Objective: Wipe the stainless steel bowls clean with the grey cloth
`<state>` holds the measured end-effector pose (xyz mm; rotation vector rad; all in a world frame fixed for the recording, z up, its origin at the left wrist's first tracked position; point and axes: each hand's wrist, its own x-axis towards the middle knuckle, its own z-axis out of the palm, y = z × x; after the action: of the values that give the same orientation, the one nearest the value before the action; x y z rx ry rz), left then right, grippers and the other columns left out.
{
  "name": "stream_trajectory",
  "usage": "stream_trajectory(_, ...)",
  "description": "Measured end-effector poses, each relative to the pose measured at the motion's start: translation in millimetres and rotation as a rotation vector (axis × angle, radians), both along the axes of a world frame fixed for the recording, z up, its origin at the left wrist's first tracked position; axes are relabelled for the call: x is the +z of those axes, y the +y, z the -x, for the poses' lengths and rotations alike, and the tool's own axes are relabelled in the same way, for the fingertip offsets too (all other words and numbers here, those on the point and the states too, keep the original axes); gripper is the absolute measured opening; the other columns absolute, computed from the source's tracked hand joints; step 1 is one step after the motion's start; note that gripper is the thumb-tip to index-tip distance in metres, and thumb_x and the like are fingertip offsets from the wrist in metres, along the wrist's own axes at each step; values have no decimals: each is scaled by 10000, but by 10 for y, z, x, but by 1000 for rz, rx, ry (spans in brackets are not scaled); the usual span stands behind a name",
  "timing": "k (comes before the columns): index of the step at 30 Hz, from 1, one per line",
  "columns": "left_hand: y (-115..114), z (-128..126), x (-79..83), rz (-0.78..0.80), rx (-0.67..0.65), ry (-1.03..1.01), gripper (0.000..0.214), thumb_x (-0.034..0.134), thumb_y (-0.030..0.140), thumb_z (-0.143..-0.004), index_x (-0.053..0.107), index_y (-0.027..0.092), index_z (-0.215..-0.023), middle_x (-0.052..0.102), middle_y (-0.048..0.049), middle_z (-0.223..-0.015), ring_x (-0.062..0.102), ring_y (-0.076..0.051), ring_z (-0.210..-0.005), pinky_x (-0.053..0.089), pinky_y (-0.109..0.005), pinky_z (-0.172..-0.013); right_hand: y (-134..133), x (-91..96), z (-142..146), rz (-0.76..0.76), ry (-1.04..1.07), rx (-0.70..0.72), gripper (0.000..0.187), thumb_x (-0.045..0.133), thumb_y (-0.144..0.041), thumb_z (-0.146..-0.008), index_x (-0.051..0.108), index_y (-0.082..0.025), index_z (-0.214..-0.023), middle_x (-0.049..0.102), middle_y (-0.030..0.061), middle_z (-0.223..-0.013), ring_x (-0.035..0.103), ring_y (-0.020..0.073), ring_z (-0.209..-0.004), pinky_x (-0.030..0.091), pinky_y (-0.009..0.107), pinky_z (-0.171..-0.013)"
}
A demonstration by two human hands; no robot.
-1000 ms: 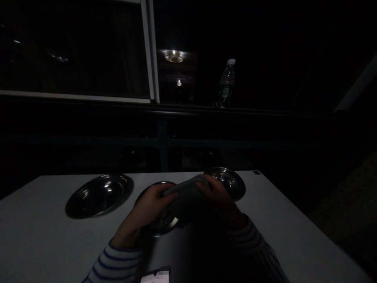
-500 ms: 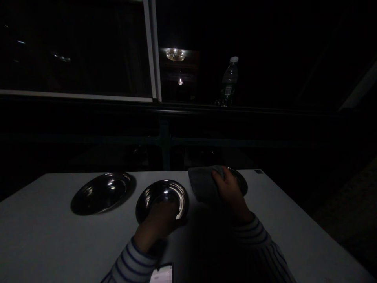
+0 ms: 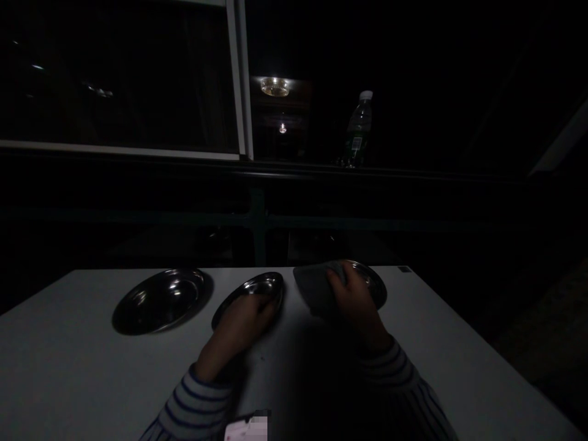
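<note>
My left hand (image 3: 245, 321) is closed on the near edge of a shiny metal bowl (image 3: 261, 283), which sits tilted in the middle of the white table (image 3: 68, 361). Its fingertips are hidden behind the hand. A grey cloth (image 3: 315, 285) hangs from my right hand (image 3: 358, 303), pinched between thumb and fingers. Just behind that hand lies another round metal dish (image 3: 375, 285), partly covered by the hand and cloth. To the left rests a wider metal dish (image 3: 158, 303) that neither hand touches.
A lit phone-like screen (image 3: 245, 429), partly blurred out, lies at the near edge. Beyond the table, a plastic bottle (image 3: 358, 131) with a white cap stands on a dark ledge by the window frame (image 3: 239, 79). The scene is very dark.
The middle bowl has tipped from facing up to a slant, and my left hand has moved from inside it to its near edge. My right hand and the cloth have barely shifted.
</note>
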<state>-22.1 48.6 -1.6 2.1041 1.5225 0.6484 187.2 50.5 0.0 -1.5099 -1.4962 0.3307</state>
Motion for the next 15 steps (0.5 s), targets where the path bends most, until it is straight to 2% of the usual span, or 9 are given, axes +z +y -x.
stream_trajectory(5,81,71,21,93,139,-433,363,484,444,-747,695,148,-752,666,-50,-644,589,-182,-603,392,-242,-539,-28,-47,120,-43,-166,-11,163,416,-294,-838,535,-210,-910,641,41,-774,597,211,-710,404,293,-617)
stream_trajectory(9,37,5,97,194,231,-751,331,581,441,-682,695,137,-744,650,-31,-585,565,-154,-541,396,-226,-513,-40,-118,267,-109,-249,12,176,406,-261,-852,543,-181,-927,644,68,-798,604,203,-716,427,291,-621)
stream_trajectory(11,-4,-63,126,275,245,-897,353,607,457,-658,692,132,-764,646,-31,-573,557,-146,-516,395,-225,-495,-54,-165,337,-226,-386,65,198,405,-221,-852,551,-175,-978,642,87,-897,601,191,-755,442,289,-643)
stream_trajectory(15,-83,-187,168,378,223,-1144,342,621,440,-662,680,128,-789,654,-32,-610,575,-147,-566,430,-237,-551,-126,-239,477,-644,-713,164,254,427,-201,-852,534,-144,-1076,586,122,-1069,540,214,-975,451,348,-800)
